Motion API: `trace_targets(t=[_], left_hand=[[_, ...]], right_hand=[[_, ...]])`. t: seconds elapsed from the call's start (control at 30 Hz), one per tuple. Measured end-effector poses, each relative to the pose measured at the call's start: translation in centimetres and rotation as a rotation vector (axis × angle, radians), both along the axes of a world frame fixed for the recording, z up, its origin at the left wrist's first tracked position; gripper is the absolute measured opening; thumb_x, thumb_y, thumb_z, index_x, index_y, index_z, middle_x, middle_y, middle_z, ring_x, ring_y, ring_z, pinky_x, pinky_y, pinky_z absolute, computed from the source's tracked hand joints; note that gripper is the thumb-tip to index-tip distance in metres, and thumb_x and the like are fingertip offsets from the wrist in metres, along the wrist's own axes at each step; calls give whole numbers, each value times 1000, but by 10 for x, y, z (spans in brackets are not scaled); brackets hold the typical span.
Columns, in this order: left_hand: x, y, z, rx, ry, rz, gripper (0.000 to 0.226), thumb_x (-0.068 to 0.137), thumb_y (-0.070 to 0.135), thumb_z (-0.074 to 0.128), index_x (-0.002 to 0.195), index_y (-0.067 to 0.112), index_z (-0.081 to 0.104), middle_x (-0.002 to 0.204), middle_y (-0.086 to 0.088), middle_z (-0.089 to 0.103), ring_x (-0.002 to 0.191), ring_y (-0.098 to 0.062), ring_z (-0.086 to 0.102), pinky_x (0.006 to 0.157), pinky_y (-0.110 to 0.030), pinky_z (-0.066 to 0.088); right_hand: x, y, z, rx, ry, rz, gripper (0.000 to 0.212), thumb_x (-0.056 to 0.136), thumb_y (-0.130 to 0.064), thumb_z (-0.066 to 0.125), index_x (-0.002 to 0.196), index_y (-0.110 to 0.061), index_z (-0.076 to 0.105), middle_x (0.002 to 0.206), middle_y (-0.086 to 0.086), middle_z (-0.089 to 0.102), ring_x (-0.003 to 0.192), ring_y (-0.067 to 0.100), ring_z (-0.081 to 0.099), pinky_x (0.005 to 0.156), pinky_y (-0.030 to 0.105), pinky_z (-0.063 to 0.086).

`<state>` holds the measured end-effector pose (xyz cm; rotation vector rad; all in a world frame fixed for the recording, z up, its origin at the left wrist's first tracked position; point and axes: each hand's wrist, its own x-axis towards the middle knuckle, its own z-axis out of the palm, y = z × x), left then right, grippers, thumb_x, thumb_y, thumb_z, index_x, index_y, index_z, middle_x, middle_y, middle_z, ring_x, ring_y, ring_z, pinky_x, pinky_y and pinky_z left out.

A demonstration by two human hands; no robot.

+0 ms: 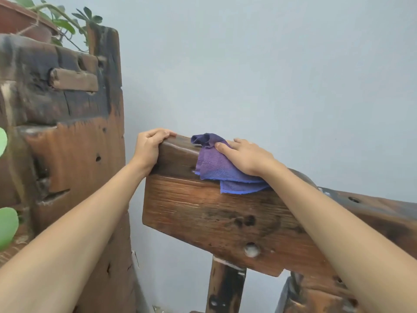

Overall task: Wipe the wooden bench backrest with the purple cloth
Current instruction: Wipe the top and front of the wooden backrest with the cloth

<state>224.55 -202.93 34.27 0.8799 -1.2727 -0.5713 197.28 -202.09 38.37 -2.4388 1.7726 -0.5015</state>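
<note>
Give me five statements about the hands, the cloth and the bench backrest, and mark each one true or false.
1. The right hand presses the purple cloth against the wooden bench backrest. True.
2. The left hand holds the cloth. False: it grips the backrest's top left end, apart from the cloth.
3. The cloth hangs over the backrest's top edge. True.
4. The cloth lies flat on the floor. False: it is draped on the backrest.
5. A potted plant stands above the wooden structure at left. True.
</note>
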Motion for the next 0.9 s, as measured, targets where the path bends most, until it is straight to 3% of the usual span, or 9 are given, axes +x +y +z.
trace_targets(t=[0.13, 0.3, 0.4, 0.47, 0.53, 0.6, 0.7, 0.8, 0.9], left_hand=[[-4, 3, -1, 17, 15, 5, 25, 86, 24, 57, 80, 18, 80, 100, -3, 74, 96, -11, 60, 82, -29, 43], [-11, 14, 6, 33, 3, 58, 25, 88, 22, 54, 84, 15, 78, 100, -1, 72, 93, -8, 58, 78, -24, 42], [-19, 17, 5, 59, -43, 215, 27, 92, 22, 52, 87, 17, 78, 102, 1, 74, 99, -11, 61, 84, -27, 42], [-24, 21, 6, 45, -235, 489, 32, 92, 26, 48, 87, 17, 79, 97, -1, 76, 99, -19, 64, 80, -28, 42], [-34, 27, 11, -10, -563, 780, 35, 91, 29, 43, 79, 12, 72, 81, -9, 72, 85, -32, 64, 74, -33, 45], [-62, 33, 16, -45, -887, 838, 37, 89, 32, 38, 74, 12, 66, 74, -13, 67, 77, -38, 62, 79, -39, 44], [-107, 30, 19, -43, -1231, 758, 43, 93, 38, 35, 82, 11, 66, 94, -22, 70, 90, -39, 65, 79, -40, 37], [-122, 17, 24, 27, -1379, 722, 49, 95, 40, 32, 97, 9, 70, 110, -23, 68, 102, -40, 64, 73, -39, 33], [-118, 10, 23, 5, -1426, 689, 51, 96, 44, 26, 103, 18, 70, 115, -16, 69, 107, -37, 63, 73, -38, 31]], right_hand=[[-57, 8, -9, 32, -115, -95, 88, 82, -90, 23, 156, -43, 35, 166, -6, 34, 153, 25, 32, 122, 53, 26], [-81, 23, -20, -24, -86, -275, 79, 84, -88, 14, 125, -42, 64, 134, 1, 65, 123, 31, 57, 91, 45, 40], [-78, 28, -27, -134, -66, -269, 83, 89, -83, 15, 130, -33, 66, 152, 3, 51, 148, 26, 35, 110, 52, 35], [-78, 28, -31, -196, -55, -268, 82, 95, -78, 16, 144, -28, 57, 166, -2, 34, 158, 22, 15, 120, 53, 23], [-76, 29, -33, -246, -71, -296, 75, 98, -74, 18, 143, -29, 58, 159, 5, 45, 152, 28, 31, 111, 51, 33], [-69, 32, -41, -350, -43, -347, 66, 98, -70, 20, 130, -30, 61, 133, 14, 65, 125, 39, 57, 86, 46, 40], [-63, 43, -60, -626, -18, -343, 58, 98, -64, 24, 126, -29, 60, 112, 10, 72, 103, 40, 67, 70, 40, 37], [-61, 50, -84, -873, -133, -250, 55, 99, -56, 39, 141, -25, 57, 129, 2, 71, 116, 30, 66, 85, 40, 49], [-57, 54, -125, -992, -98, -180, 63, 101, -47, 45, 156, -18, 41, 162, 4, 43, 148, 23, 42, 119, 40, 31]])
